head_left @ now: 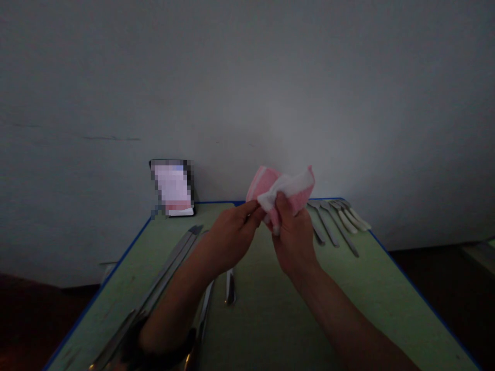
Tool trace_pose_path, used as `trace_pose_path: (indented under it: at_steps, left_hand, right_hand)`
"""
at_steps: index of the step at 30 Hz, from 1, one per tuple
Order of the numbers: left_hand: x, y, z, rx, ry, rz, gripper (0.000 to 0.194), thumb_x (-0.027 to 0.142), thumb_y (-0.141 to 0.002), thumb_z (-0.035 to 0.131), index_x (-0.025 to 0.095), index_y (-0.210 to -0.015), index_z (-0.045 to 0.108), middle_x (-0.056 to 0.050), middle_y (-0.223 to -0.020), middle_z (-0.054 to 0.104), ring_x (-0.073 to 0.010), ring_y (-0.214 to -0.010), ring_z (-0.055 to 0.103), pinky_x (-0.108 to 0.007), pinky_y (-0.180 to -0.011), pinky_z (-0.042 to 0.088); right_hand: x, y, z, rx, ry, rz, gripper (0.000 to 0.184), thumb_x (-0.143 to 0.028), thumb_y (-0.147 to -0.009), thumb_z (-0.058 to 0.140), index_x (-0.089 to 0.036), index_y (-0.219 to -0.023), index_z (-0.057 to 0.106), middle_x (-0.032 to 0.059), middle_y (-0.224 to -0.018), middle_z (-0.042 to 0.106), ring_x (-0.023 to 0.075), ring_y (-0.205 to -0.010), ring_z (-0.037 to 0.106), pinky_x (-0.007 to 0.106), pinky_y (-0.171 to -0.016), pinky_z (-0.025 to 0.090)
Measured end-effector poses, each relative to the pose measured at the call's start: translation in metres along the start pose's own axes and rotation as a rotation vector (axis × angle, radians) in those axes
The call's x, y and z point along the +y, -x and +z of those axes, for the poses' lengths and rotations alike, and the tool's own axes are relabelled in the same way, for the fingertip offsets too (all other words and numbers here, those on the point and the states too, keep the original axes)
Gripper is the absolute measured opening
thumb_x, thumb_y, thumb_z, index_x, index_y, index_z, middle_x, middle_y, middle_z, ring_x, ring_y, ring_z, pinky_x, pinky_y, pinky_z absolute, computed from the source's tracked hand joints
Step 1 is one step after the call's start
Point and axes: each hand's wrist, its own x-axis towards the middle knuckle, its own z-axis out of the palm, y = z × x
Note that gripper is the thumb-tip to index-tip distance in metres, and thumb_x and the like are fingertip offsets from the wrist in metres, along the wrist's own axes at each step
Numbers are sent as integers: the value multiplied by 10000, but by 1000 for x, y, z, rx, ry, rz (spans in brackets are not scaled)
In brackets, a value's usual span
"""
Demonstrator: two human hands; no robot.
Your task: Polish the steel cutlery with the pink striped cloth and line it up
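My right hand (296,237) is closed round a pink and white cloth (297,188), its thumb pressed on top. The cloth is bunched up, with loose corners sticking out above the fingers. Against its left side, my left hand (232,234) is closed in a pinch, fingertips touching the cloth. Whatever those fingertips hold is hidden by the fingers and the folds. Both hands are raised over the far part of the table, close together. Beneath my left forearm, a metal utensil handle (230,288) lies on the table; its other end is hidden.
The green table (263,319) has a blue edge and meets a grey wall. A lit phone (173,186) leans on the wall at back left. Long metal utensils (166,273) lie at left. Several forks and spoons (340,226), some pale-handled, lie at back right.
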Motion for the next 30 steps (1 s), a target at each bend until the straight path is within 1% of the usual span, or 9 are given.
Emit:
trace_pose_path:
  at_steps: [3, 6, 10, 13, 19, 22, 25, 28, 30]
  left_hand:
    - [-1, 0, 3, -31, 103, -28, 321, 418, -900, 348, 185, -771, 528, 48, -554, 424, -101, -491, 393, -216, -479, 314]
    - [-6, 1, -1, -78, 272, -65, 334, 444, -902, 350, 184, -727, 468, 63, -531, 372, -77, -447, 338, -199, -441, 290]
    - [-11, 5, -12, -162, 391, -116, 330, 453, -901, 345, 184, -740, 447, 74, -514, 320, -65, -421, 270, -184, -396, 234]
    - [-11, 10, -21, -237, 342, -106, 323, 444, -900, 341, 177, -775, 475, 69, -536, 307, -67, -447, 277, -174, -395, 221]
    - [-5, 17, -34, -291, 30, 69, 302, 385, -902, 349, 180, -843, 563, 39, -617, 450, -83, -539, 424, -179, -506, 347]
    - [-3, 19, -35, -280, -99, 110, 290, 370, -898, 363, 193, -856, 588, 18, -723, 578, -112, -642, 519, -208, -631, 395]
    - [-2, 19, -33, -261, -162, 104, 314, 376, -905, 338, 201, -897, 599, 5, -797, 627, -136, -699, 560, -231, -683, 398]
    - [-2, 17, -30, -228, -163, 97, 310, 363, -906, 335, 205, -964, 595, 7, -784, 629, -133, -665, 557, -228, -652, 389]
    - [-3, 15, -28, -203, -159, 105, 301, 353, -905, 339, 201, -955, 595, 10, -752, 614, -128, -649, 543, -223, -635, 379]
  right_hand:
    - [0, -1, -4, 32, 90, -39, 347, -513, -736, 585, -166, -741, 584, 4, -653, 560, 100, -557, 477, 217, -480, 374]
    - [-5, -6, -7, -9, 89, -11, 407, -559, -765, 514, -164, -722, 601, -2, -599, 548, 98, -521, 467, 218, -456, 355]
    - [-14, -19, -12, -122, -97, 35, 336, -505, -765, 540, -188, -830, 631, 10, -733, 635, 127, -666, 571, 234, -584, 435]
    - [-23, -28, -21, -222, -155, 103, 264, -427, -721, 616, -190, -836, 643, 10, -789, 667, 142, -740, 604, 255, -683, 459]
    - [-39, -29, -41, -424, 118, 183, 264, -442, -719, 628, -178, -715, 641, -2, -646, 637, 109, -569, 541, 226, -580, 442]
    - [-38, -25, -41, -472, 329, 114, 298, -451, -720, 623, -155, -681, 627, -6, -604, 599, 90, -502, 478, 201, -476, 377]
    - [-35, -21, -35, -435, 485, -47, 305, -437, -740, 605, -141, -671, 622, -4, -587, 584, 91, -488, 459, 203, -443, 344]
    - [-35, -20, -29, -421, 464, -157, 248, -371, -685, 676, -159, -813, 656, 6, -734, 657, 123, -612, 553, 222, -550, 426]
    - [-35, -19, -26, -433, 448, -181, 362, -321, -606, 744, -190, -931, 650, 13, -871, 682, 149, -732, 597, 248, -658, 464]
